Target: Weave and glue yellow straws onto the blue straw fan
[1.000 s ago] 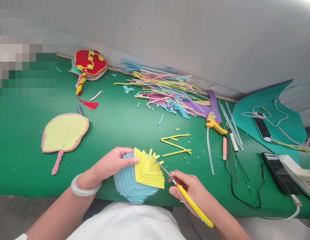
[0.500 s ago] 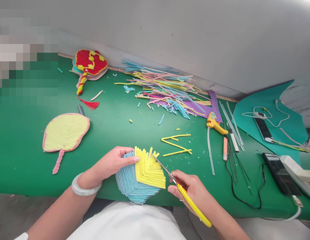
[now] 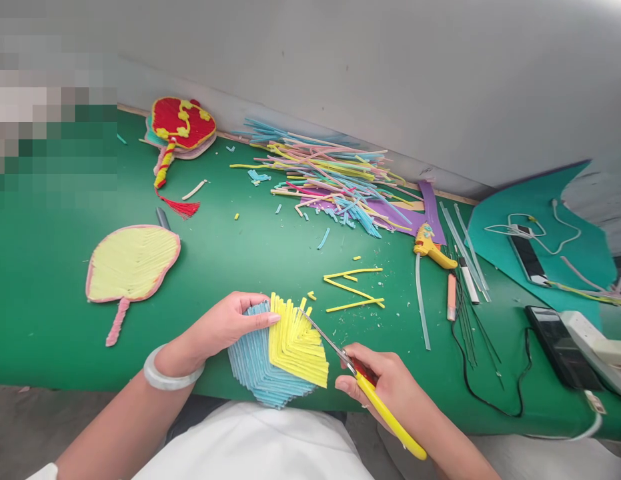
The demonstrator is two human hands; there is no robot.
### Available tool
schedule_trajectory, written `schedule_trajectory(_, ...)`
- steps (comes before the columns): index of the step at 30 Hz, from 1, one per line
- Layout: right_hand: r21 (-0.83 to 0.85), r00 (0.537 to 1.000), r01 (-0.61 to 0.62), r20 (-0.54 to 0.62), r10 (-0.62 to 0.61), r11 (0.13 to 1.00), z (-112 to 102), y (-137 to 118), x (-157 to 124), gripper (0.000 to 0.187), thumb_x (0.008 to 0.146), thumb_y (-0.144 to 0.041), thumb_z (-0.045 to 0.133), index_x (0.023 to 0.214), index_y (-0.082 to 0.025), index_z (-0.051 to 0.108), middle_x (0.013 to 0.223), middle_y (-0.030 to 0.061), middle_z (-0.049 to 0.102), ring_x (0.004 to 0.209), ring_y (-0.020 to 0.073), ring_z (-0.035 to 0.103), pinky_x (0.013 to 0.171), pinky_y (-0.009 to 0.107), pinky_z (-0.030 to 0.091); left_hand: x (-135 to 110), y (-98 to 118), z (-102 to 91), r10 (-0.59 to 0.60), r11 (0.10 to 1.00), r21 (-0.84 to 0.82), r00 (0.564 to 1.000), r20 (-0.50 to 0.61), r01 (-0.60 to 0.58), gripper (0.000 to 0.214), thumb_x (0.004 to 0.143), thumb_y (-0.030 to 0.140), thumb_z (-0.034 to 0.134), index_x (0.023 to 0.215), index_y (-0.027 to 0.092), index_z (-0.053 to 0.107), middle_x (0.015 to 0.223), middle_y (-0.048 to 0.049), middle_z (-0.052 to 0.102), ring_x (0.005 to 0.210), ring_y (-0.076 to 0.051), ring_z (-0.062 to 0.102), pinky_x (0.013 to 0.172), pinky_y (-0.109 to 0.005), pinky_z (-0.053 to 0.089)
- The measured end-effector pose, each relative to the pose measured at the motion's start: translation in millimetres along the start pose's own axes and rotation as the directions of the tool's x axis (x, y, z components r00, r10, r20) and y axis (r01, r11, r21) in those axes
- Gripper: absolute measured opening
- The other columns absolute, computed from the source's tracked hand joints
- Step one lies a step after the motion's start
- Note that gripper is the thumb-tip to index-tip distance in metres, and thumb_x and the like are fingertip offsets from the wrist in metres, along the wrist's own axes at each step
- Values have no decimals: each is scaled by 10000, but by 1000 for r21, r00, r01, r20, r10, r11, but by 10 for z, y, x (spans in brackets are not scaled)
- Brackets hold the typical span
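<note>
My left hand (image 3: 240,323) grips the upper left edge of a leaf-shaped panel made of pipe cleaners, thumb on top. One part is rows of blue pipe cleaners (image 3: 260,367); over its right side lie yellow pipe cleaners (image 3: 295,353) in a V pattern. In my right hand (image 3: 380,383) is a pair of scissors (image 3: 385,407) with yellow and red handles. Their blade tips touch the yellow ends at the panel's upper right. Just above the tips lie small yellow offcuts (image 3: 311,295).
A yellow fan with pink rim (image 3: 133,263) lies left, a red fan (image 3: 183,123) behind it. Loose pipe cleaners (image 3: 330,167) are heaped at the back. Yellow strips (image 3: 355,290), a glue gun (image 3: 430,247), glue sticks (image 3: 465,247), wires and phones (image 3: 560,347) lie to the right.
Yellow offcuts now lie above the blade tips, where yellow ends stood up before. The panel has turned slightly and its right corner sits lower. A small yellow bit on the table has shifted up and left.
</note>
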State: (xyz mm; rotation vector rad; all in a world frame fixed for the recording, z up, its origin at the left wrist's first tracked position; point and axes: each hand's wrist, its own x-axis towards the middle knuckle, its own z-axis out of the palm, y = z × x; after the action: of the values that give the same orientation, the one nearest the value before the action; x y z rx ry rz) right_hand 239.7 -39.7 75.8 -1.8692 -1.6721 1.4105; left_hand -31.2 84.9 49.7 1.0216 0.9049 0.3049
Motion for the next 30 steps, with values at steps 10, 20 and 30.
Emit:
schedule_trajectory(10,-92,995,-37,89,45,995,-100,-86,-5,246,873,-465,554,929,-229,515,766,-55,418,664,119,293,598,238,293,9,10,1,8,998,65,1000,17,-9,425,738,501,791,1023,189,753,1049,-58,766,979,-286,704,877,-383,557)
schedule_trajectory(20,-125,988,9,156,11,992,-157,-115,6,281,923,-495,523,1022,-233,550,811,-36,489,676,123,335,607,235,337,-19,61,17,-29,988,154,996,88,15,421,765,555,736,962,184,760,1012,-47,772,892,-251,702,788,-327,556)
schedule_trajectory(30,-132,986,3,167,19,991,-123,-159,39,226,901,-452,546,914,-228,514,757,-55,447,667,116,317,590,229,299,-15,68,18,-56,979,201,994,90,37,449,749,587,736,918,172,757,974,-51,772,879,-256,703,760,-311,544)
